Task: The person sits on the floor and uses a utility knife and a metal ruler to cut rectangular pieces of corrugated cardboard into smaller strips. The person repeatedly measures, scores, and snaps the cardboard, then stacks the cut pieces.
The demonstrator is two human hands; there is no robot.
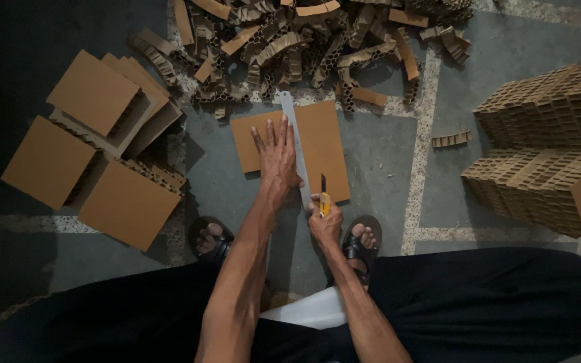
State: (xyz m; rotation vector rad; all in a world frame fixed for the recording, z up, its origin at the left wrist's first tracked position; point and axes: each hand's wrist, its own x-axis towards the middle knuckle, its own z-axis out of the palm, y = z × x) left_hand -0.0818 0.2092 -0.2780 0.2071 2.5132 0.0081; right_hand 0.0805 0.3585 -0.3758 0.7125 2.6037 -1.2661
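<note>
A brown honeycomb cardboard panel (pixel 327 144) lies flat on the grey floor in front of me. A long metal ruler (pixel 290 117) runs across it from far to near. My left hand (pixel 276 156) is spread flat, pressing the ruler and the panel down. Near the panel's front edge, my right hand (pixel 324 218) grips a yellow utility knife (pixel 324 198), its blade up against the ruler's right side.
Several cut square panels (pixel 95 144) are stacked at the left. A heap of cardboard offcut strips (pixel 304 40) lies beyond the panel. Honeycomb blocks (pixel 553 141) are piled at the right. My sandalled feet (pixel 361 245) flank my arms.
</note>
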